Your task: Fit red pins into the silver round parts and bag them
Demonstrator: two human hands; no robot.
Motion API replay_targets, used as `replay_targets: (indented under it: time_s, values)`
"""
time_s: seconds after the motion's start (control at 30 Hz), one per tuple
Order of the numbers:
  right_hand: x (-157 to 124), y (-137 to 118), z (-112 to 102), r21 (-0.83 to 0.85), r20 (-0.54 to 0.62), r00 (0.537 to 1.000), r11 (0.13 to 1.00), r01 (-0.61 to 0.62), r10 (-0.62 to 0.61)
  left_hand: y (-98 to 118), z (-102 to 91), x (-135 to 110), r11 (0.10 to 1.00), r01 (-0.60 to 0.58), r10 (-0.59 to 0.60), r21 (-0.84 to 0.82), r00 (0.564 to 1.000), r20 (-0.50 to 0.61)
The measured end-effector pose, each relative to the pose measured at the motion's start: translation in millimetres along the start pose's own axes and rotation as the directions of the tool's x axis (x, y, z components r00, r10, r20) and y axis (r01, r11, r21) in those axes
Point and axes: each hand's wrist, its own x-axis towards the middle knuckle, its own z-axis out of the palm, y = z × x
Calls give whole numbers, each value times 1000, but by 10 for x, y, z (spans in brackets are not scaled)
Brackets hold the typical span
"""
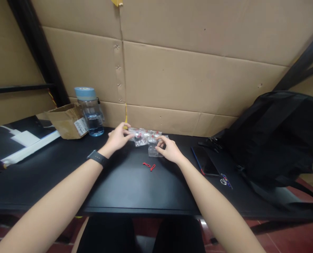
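Several small clear plastic bags (145, 134) lie bunched together near the cardboard wall, with small red bits showing in them. My left hand (118, 137), with a dark watch (98, 158) on its wrist, is at their left end, thumb and forefinger apart and reaching the plastic. At the right end, the curled fingers of my right hand (169, 149) are on a clear plastic bag (153, 150) at the front of the bunch; its fingertips partly hide the contact. Two small red cord loops (146, 164) lie side by side on the black table (135, 191), nearer to me.
On the left stand a blue-lidded water bottle (94, 116), an open cardboard box (66, 123) and a white power strip (31, 149) with a charger. To the right are a phone (206, 161), a key ring (224, 181) and a black backpack (280, 140). Cardboard (177, 77) walls the back.
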Motion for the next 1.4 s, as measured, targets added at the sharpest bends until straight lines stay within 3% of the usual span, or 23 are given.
replay_targets:
  time_s: [0.1, 0.17, 0.27, 0.47, 0.6, 0.77, 0.9, 0.97, 1.0, 1.07, 1.17, 1.2, 1.4]
  values:
    - [3, 30, -90, -77, -22, 1000, 997, -4, 2, -406, -221, 172, 984, 175, -174, 17, 983, -55]
    - [6, 74, -171, -168, -50, 998, 985, -49, 41, -641, -276, 229, 963, 254, -252, -93, 967, 34]
    - [1, 169, -285, -305, -81, 988, 940, -153, 134, -819, -234, 250, 940, 274, -241, -204, 955, 172]
    - [-41, 347, -373, -439, 111, 954, 875, -205, 280, -681, -112, 225, 984, 126, -136, 123, 988, 76]
    - [-45, 385, -411, -399, 152, 949, 895, -196, 276, -601, -121, 188, 959, 96, -123, 266, 989, 86]
    - [-48, 394, -497, -265, 223, 954, 954, -140, 201, -568, -137, 149, 933, 45, -76, 357, 994, 75]
    - [-43, 409, -497, -255, 204, 954, 953, -163, 218, -411, -170, 109, 904, -56, 79, 423, 996, -37]
    - [-40, 410, -479, -258, 183, 960, 952, -164, 215, -253, -185, 53, 924, -168, 172, 344, 985, 19]
    - [-40, 408, -471, -260, 168, 962, 951, -166, 214, -156, -185, 10, 933, -253, 232, 257, 967, 107]
    - [-43, 401, -468, -260, 135, 968, 950, -171, 211, 53, -160, -100, 899, -431, 381, 83, 860, 340]
    - [-49, 379, -494, -247, 77, 978, 954, -170, 194, 337, -59, -288, 826, -563, 494, -37, 690, 529]
    - [-49, 368, -507, -239, 60, 981, 957, -166, 186, 409, -16, -344, 815, -578, 496, -39, 662, 562]
    - [-38, 289, -524, -105, -41, 995, 989, -100, 96, 560, 136, -519, 765, -644, 518, 21, 634, 573]
